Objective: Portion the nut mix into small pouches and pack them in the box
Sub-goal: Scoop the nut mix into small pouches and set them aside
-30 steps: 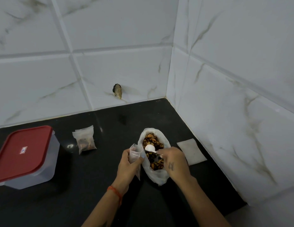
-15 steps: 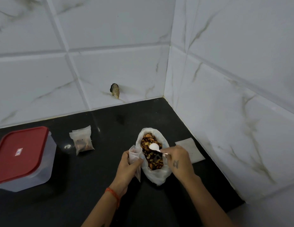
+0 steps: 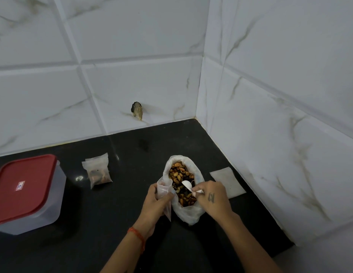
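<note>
A white plastic bag (image 3: 188,213) lies open on the black counter, full of brown nut mix (image 3: 180,175). My right hand (image 3: 213,198) pinches the handle of a small white spoon (image 3: 187,184), whose bowl sits over the nuts. Just left of the bag, my left hand (image 3: 155,201) grips a small clear pouch (image 3: 164,186) upright with its mouth open. A filled pouch (image 3: 98,171) lies on the counter to the left. The clear box with a red lid (image 3: 24,186) stands at the far left, lid on.
An empty flat pouch (image 3: 228,182) lies right of the bag, near the tiled side wall (image 3: 280,134). The back wall meets the counter behind, with a small dark lump (image 3: 136,110) stuck on a tile. The counter's front right corner (image 3: 286,245) is close to my right arm.
The spoon's bowl has shifted slightly toward me and to the right over the nuts. My left hand keeps its grip on the pouch. The view has drifted a little.
</note>
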Motion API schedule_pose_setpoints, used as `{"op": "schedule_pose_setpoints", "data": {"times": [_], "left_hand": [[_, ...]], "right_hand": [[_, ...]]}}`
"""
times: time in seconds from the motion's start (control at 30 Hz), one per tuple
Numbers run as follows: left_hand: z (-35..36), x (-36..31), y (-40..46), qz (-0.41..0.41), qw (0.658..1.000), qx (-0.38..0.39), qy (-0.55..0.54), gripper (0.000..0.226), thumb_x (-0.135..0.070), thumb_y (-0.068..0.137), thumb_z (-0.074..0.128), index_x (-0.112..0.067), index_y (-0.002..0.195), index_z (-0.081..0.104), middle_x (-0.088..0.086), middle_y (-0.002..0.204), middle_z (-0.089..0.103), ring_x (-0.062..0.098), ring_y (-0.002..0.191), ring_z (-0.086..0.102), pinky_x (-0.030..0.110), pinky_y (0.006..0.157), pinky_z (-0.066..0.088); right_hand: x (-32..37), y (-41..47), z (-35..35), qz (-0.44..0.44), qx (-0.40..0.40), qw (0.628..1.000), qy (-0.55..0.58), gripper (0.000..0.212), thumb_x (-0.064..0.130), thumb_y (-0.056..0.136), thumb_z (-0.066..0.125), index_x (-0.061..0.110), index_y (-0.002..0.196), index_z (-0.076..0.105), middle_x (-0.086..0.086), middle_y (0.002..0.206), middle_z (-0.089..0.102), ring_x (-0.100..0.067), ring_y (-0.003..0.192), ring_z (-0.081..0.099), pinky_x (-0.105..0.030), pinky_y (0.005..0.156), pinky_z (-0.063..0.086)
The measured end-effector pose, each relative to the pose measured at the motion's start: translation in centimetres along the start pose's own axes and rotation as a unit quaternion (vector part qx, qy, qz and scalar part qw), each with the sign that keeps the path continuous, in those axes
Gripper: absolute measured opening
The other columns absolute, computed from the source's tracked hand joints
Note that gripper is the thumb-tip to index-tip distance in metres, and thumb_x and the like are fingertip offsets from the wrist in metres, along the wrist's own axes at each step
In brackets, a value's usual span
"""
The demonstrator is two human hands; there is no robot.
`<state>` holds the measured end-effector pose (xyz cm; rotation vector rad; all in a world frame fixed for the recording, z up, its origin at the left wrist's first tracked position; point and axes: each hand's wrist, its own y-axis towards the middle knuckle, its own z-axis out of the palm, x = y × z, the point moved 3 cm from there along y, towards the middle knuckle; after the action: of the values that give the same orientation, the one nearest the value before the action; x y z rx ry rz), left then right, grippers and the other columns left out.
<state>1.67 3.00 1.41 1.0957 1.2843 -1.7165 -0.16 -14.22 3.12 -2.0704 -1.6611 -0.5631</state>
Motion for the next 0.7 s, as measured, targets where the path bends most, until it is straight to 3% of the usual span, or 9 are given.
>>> {"op": "schedule_pose_setpoints", "data": {"times": [0.2,0.3,0.37,0.47,0.57,0.7], "left_hand": [[-0.1,0.0,0.0,-0.004,1.000,0.005,-0.018,0.030,-0.015,0.088,0.064,-0.025,0.113,0.051,0.005,0.109,0.066,0.018,0.098,0.066,0.027,0.069,0.054],[-0.2,0.2,0.2,-0.005,1.000,0.006,-0.021,0.031,-0.016,0.087,0.065,-0.026,0.114,0.051,0.007,0.112,0.066,0.021,0.101,0.066,0.032,0.074,0.055],[-0.3,0.3,0.3,-0.008,1.000,0.008,-0.026,0.032,-0.016,0.087,0.065,-0.025,0.115,0.051,0.007,0.114,0.066,0.021,0.102,0.066,0.033,0.076,0.055],[-0.2,0.5,0.4,-0.011,0.999,0.010,-0.029,0.036,-0.017,0.087,0.065,-0.024,0.119,0.050,0.006,0.115,0.066,0.021,0.104,0.065,0.034,0.078,0.055],[-0.2,0.4,0.5,-0.008,1.000,0.012,-0.025,0.038,-0.017,0.087,0.065,-0.023,0.121,0.049,0.004,0.115,0.066,0.019,0.104,0.065,0.033,0.078,0.055],[-0.3,0.4,0.4,-0.007,1.000,0.019,-0.012,0.032,-0.019,0.088,0.064,-0.031,0.114,0.050,0.002,0.116,0.063,0.018,0.106,0.063,0.032,0.079,0.054]], "right_hand": [[-0.4,0.5,0.5,0.027,-0.029,0.999,0.038,0.018,0.021,0.088,0.065,0.024,0.104,0.073,0.004,0.101,0.071,-0.005,0.090,0.062,-0.008,0.073,0.042],[0.0,1.0,0.7,0.032,0.014,0.998,0.058,0.014,0.023,0.086,0.068,0.024,0.098,0.075,0.006,0.097,0.071,-0.004,0.088,0.062,-0.010,0.075,0.044],[-0.2,1.6,-0.1,0.053,0.051,0.993,0.095,0.011,0.017,0.083,0.070,0.024,0.089,0.076,0.009,0.081,0.071,0.000,0.073,0.060,-0.010,0.069,0.045],[-1.1,1.9,-0.8,0.134,0.076,0.964,0.216,0.015,0.005,0.079,0.069,0.020,0.079,0.075,0.002,0.062,0.068,-0.002,0.049,0.057,-0.014,0.051,0.043],[-1.6,1.7,0.0,0.200,0.086,0.917,0.335,0.010,0.002,0.082,0.067,0.008,0.085,0.074,-0.008,0.072,0.073,-0.009,0.052,0.058,-0.017,0.047,0.044],[-2.3,1.8,0.1,0.239,0.134,0.882,0.383,0.012,0.001,0.084,0.064,0.004,0.093,0.072,-0.011,0.078,0.075,-0.008,0.053,0.060,-0.015,0.045,0.042]]}}
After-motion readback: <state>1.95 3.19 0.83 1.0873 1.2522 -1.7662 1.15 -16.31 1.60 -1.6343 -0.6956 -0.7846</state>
